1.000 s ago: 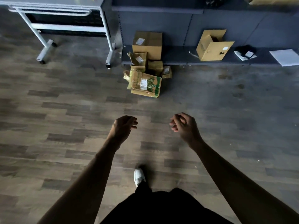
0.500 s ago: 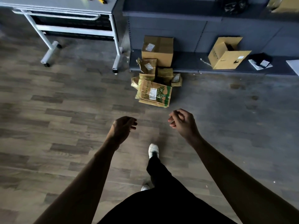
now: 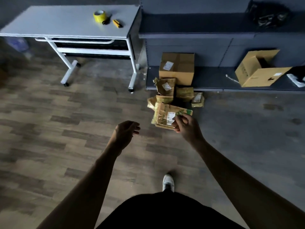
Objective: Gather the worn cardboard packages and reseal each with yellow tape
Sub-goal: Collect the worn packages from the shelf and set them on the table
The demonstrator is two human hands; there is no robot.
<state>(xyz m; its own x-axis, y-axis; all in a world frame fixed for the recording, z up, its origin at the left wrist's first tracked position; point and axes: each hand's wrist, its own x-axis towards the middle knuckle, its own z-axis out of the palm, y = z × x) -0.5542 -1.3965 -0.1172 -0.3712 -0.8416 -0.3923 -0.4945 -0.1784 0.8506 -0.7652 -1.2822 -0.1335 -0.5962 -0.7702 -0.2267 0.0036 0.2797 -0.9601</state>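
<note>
A pile of worn cardboard packages lies on the floor against a low shelf. The flat front package (image 3: 162,115) has a white label and green print. Behind it are a crumpled package (image 3: 165,86), another (image 3: 184,94) and a small one (image 3: 197,100). A roll of yellow tape (image 3: 99,16) stands on the white table (image 3: 66,22). My right hand (image 3: 186,126) hangs in front of the front package's lower right corner, fingers loosely curled, holding nothing I can see. My left hand (image 3: 125,132) hovers over the floor to the left of the pile, also loosely curled and empty.
A closed brown box (image 3: 179,66) sits on the low shelf (image 3: 214,76) behind the pile, and an open box (image 3: 257,70) sits farther right. A yellow utility knife (image 3: 117,23) lies beside the tape. The table's wheeled legs (image 3: 132,76) stand left of the pile. My white shoe (image 3: 168,182) is on the floor.
I have walked closer to the pile and the view has tilted up, bringing the table top with the tape into sight. My right hand now overlaps the front package.
</note>
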